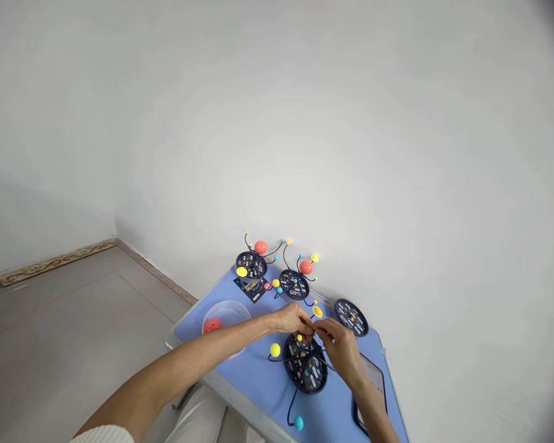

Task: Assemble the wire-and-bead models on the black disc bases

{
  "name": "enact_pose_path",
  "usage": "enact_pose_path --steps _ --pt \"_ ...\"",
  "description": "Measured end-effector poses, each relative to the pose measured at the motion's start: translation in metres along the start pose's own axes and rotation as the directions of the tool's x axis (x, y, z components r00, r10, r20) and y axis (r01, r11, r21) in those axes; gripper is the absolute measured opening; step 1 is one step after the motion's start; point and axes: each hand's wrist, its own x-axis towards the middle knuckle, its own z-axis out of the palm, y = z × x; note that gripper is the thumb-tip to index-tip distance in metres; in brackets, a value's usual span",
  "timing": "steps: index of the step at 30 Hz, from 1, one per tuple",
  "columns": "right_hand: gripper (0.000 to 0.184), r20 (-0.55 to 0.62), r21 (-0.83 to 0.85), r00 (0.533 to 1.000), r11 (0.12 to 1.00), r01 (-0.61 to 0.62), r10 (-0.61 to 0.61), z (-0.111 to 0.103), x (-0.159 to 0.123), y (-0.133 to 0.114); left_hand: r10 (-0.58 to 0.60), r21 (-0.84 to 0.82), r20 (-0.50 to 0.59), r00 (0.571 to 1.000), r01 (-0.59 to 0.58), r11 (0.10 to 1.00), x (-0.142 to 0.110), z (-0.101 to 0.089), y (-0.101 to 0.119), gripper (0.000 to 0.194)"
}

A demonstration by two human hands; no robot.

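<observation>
A solar system model with a round black base stands near the front of the blue table. Black curved arms spread from it, carrying a yellow ball, a blue ball and a small yellow ball. Above the base, my left hand is closed in a pinch. My right hand pinches right beside it, the fingertips of both almost meeting. What lies between the fingers is too small and covered to make out. Just beyond them shows an orange-yellow ringed planet.
Two similar models with red balls stand at the back, beside a dark printed card. Another round black base sits at the back right. A clear bowl with a red ball is at left, a phone-like device at right.
</observation>
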Motion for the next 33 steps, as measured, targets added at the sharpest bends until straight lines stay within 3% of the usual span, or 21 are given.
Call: enact_pose_path --steps 6,11,21,25,33 --pt "0.033 0.059 -0.101 0.989 0.985 0.141 -0.136 -0.002 0.000 -0.005 -0.011 0.028 -0.041 0.999 0.012 1.000 -0.006 0.006 0.009 0.023" --pt "0.032 0.084 -0.125 0.983 0.977 0.171 -0.161 -0.003 0.000 -0.005 -0.016 0.034 -0.045 0.999 0.018 0.999 -0.009 0.008 0.013 0.025" --pt "0.027 0.072 0.023 0.996 0.998 -0.060 0.058 -0.005 0.003 0.004 -0.048 0.047 0.044 0.998 0.046 0.998 -0.005 0.002 0.002 0.008" --pt "0.029 0.085 0.086 0.986 0.985 -0.151 0.143 -0.004 0.004 0.010 -0.047 0.039 0.063 0.997 0.045 0.998 -0.004 -0.001 -0.002 0.020" --pt "0.031 0.097 0.063 0.985 0.987 -0.147 0.141 -0.003 0.005 0.010 -0.053 0.046 0.079 0.996 0.049 0.998 0.000 -0.002 -0.005 0.011"
